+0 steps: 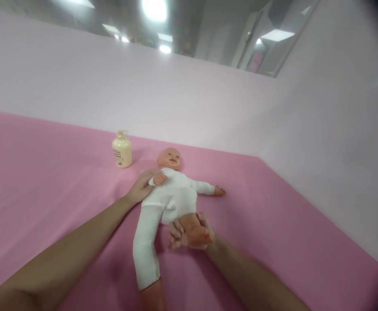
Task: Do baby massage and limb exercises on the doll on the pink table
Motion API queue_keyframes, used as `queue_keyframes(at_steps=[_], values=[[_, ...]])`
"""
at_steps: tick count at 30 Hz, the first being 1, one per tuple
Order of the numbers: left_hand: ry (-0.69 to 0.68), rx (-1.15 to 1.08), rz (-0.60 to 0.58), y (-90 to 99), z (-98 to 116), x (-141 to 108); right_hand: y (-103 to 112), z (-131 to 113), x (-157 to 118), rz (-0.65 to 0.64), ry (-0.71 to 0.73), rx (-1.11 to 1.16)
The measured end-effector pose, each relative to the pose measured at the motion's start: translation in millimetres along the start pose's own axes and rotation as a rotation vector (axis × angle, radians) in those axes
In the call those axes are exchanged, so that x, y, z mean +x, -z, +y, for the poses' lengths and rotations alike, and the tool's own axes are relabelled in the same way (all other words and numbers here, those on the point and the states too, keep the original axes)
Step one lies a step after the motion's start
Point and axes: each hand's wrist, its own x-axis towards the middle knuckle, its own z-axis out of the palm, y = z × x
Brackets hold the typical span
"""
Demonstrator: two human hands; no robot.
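A baby doll (177,190) with a bare head and a white cloth body lies on its back on the pink surface. My left hand (142,186) is closed around the doll's arm at the side of its chest, with the fingertips partly hidden. Under the doll's bent, raised leg, my right hand (177,233) wraps its fingers round the lower leg near the foot. The other leg stretches toward me, and the doll's far arm lies out to the right.
A cream-coloured pump bottle (122,151) stands upright left of the doll's head. The pink padded surface (46,172) meets a pale wall (143,90) at the back and right. Higher up, a reflective glass panel (208,34) shows ceiling lights.
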Motion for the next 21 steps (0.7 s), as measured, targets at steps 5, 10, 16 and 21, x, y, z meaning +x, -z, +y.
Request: queue_keyframes(at_steps=[5,10,16,21], values=[[-0.105,0.129,-0.088,4.1,2.5,1.0,-9.0,-9.8,4.0,0.244,0.028,0.059],[-0.116,0.128,-0.076,3.0,0.7,0.0,-8.8,-9.1,4.8,0.287,0.029,0.047],[-0.049,0.015,-0.013,0.7,4.5,1.6,-9.6,-8.6,4.8,0.244,0.017,-0.017],[0.350,-0.365,0.306,-1.7,-1.1,4.2,-3.1,-2.2,2.6,0.033,-0.033,-0.077]])
